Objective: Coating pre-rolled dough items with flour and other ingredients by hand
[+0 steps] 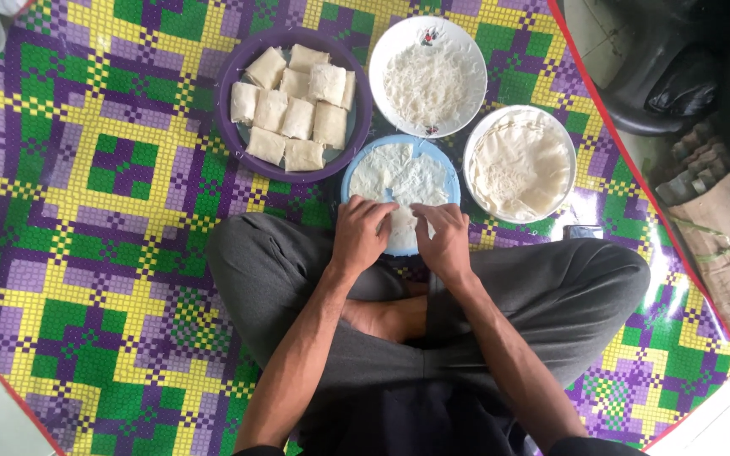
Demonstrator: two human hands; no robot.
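On a glossy checked mat (86, 211), both hands' (403, 236) grip pinches a thin, floury round wrapper (400, 176) on a blue plate (348, 181)

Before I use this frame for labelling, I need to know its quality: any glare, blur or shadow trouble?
Head view: soft, even daylight; both hands and the white wrapper sheet on the round blue plate are sharp; mild glare on the glossy checked plastic mat at right; dark corner top right.

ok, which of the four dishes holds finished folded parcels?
The purple bowl, far left: it holds square folded parcels. The others hold shreds, flat wrappers, or the sheet being folded.
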